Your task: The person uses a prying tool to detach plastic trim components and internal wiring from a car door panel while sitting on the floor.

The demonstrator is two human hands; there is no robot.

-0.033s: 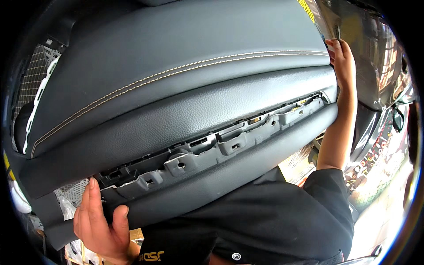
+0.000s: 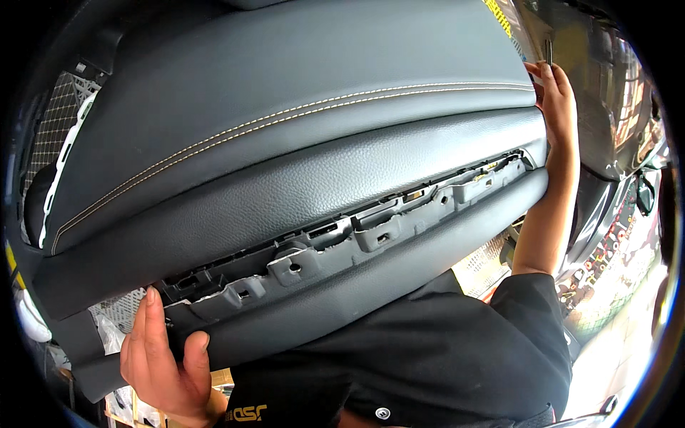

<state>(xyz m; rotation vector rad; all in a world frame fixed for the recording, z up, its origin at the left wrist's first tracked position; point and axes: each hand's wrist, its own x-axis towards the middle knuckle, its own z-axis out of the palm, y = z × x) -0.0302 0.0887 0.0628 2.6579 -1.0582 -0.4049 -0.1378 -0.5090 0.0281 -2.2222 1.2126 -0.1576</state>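
A large black car door panel (image 2: pixel 285 164) spans the view, its padded face edged with double pale stitching. Along its lower part runs a long open slot (image 2: pixel 314 250) showing grey plastic brackets with holes. On the lower left end of the panel lies my left hand (image 2: pixel 168 364), fingers straight and thumb apart, fingertips touching near the slot's end. My right hand (image 2: pixel 555 89) is beyond the panel's right edge, its fingers pinched around a thin dark rod (image 2: pixel 549 51) that sticks up from them. Part of those fingers is hidden behind the panel.
A glossy dark car body part (image 2: pixel 599 93) stands close on the right. White mesh sheet (image 2: pixel 61 121) shows at the far left, and crumpled clear plastic (image 2: pixel 110 335) lies by my left hand. Small coloured items (image 2: pixel 606 257) crowd the lower right.
The panel has shifted very slightly to the right, and both hands with it. The thin rod in my right hand shows a little more upright.
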